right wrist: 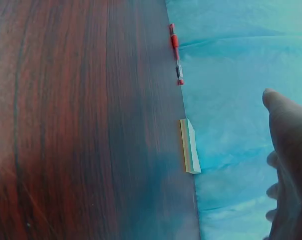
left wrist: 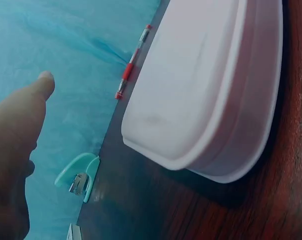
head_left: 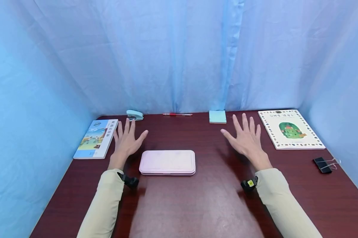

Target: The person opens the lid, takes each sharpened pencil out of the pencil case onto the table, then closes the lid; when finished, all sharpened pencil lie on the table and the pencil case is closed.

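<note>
My left hand (head_left: 126, 142) is held over the table with its fingers spread, and nothing is in it. Just right of it lies a closed pale pink pencil case (head_left: 167, 162), which looms large in the left wrist view. To that hand's left is a book with a blue and white cover (head_left: 96, 138); a mint green stapler (head_left: 135, 115) lies beyond the fingertips. My right hand (head_left: 246, 138), also spread and holding nothing, is between a light blue sticky note pad (head_left: 217, 116) and a white book with a green picture (head_left: 291, 129).
A red pen (head_left: 177, 114) lies along the far edge of the dark red-brown table (head_left: 208, 201). At the right edge sits a black binder clip (head_left: 324, 164). Light blue curtains (head_left: 155, 56) hang behind the table and on both sides.
</note>
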Demonstrator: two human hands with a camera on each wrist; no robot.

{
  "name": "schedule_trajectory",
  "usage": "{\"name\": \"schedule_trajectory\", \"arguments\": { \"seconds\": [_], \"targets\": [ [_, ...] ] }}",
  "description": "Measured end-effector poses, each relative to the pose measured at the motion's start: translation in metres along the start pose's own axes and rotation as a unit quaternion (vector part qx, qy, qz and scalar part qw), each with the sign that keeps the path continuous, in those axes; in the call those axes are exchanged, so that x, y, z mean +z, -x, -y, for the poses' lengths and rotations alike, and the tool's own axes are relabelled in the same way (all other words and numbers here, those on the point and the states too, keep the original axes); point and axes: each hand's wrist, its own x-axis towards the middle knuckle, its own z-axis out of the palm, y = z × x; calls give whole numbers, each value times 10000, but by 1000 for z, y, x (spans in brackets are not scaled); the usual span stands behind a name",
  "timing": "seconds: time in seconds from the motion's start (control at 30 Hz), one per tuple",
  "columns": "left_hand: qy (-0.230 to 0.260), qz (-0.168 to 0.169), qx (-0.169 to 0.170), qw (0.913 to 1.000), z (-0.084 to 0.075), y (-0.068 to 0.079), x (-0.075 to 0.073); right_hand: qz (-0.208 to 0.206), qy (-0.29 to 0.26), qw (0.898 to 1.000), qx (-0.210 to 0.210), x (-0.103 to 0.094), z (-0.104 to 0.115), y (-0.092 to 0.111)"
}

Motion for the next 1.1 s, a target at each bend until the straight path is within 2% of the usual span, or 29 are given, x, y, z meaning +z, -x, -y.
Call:
{"name": "schedule_trajectory", "arguments": {
  "seconds": [0.13,0.23,0.33,0.5,0.67,0.8,0.97,1.1],
  "targets": [
    [556,-50,-103,9984,3,4,-3,-86,-501,9975,-489,5,7,-1],
    [1029,42,-108,9946,6,9,-5,-110,-949,9902,-1017,12,18,2],
    [1493,242,98,9885,7,17,-5,20,-1257,9816,-1435,21,34,7],
    [2002,678,458,9763,5,37,2,492,-1541,9705,-1790,40,61,21],
    [1929,946,648,9745,2,60,17,837,-1636,9585,-2179,56,83,34],
    [1815,1060,955,9730,0,73,29,1170,-1459,9483,-2565,66,96,44],
    [1667,1011,1422,9704,-2,79,38,1382,-1216,9436,-2753,71,106,50],
    [1509,817,1611,9719,0,79,42,1369,-1072,9421,-2869,72,108,52]
  ]
}}
